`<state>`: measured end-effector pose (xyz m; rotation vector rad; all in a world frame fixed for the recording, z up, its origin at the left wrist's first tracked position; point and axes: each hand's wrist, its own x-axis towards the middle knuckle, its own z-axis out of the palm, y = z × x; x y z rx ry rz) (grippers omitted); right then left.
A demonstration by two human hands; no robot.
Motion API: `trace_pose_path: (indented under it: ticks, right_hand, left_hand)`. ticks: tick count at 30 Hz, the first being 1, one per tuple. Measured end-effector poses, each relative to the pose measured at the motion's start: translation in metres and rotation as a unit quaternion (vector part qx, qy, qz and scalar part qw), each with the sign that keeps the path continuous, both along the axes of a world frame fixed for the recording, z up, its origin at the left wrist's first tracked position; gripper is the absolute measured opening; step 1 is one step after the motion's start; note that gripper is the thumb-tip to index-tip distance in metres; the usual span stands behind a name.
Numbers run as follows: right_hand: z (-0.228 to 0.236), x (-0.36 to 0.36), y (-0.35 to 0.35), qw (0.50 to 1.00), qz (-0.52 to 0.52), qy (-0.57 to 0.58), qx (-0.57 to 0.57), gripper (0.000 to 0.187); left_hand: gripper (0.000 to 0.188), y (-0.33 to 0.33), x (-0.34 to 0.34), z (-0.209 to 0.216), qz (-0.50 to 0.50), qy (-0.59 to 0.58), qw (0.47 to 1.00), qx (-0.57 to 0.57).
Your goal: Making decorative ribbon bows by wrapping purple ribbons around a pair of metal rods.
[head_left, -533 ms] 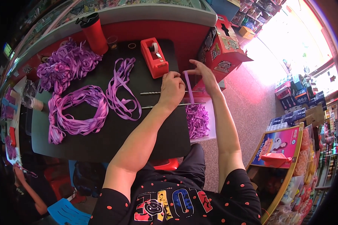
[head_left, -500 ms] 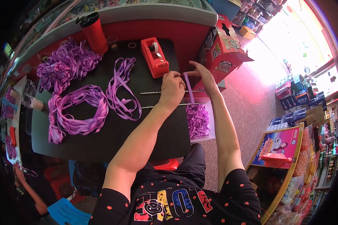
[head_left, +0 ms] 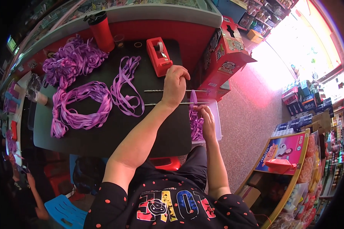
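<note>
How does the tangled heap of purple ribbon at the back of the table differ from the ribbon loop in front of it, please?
The tangled heap is bunched, piled thickly and lies near the red cup. The ribbon loop lies flat as an open ring, showing black table inside. Both are purple, and neither hand touches them.

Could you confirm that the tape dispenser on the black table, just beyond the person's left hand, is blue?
Not quite: the tape dispenser is red, not blue, as the head view shows. It does stand on the black table, just beyond the left hand.
</note>
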<state>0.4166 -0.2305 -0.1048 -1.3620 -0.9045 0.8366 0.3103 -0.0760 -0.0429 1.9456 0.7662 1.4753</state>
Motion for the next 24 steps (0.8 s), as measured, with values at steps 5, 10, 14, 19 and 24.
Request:
trace_pose_path:
  ticks: [5, 10, 14, 19, 24]
  right_hand:
    - [0.033, -0.009, -0.005, 0.994, -0.026, -0.102, 0.008, 0.020]
    - [0.050, 0.004, 0.001, 0.968, -0.038, -0.241, -0.061, 0.021]
    - [0.050, 0.011, 0.015, 0.984, -0.012, -0.170, -0.055, 0.025]
    - [0.040, 0.015, 0.021, 0.990, -0.040, -0.105, -0.084, 0.020]
    - [0.035, 0.007, 0.019, 0.985, -0.069, -0.140, -0.076, 0.026]
  left_hand:
    - [0.015, -0.024, -0.004, 0.024, -0.129, -0.002, 0.947, -0.295]
    - [0.024, -0.092, -0.018, 0.035, -0.277, -0.050, 0.744, -0.606]
    - [0.014, -0.145, -0.027, -0.007, -0.304, -0.185, 0.542, -0.761]
    - [0.069, -0.150, 0.001, -0.001, -0.307, -0.270, 0.525, -0.747]
    - [0.059, -0.126, 0.016, -0.028, -0.312, -0.373, 0.579, -0.654]
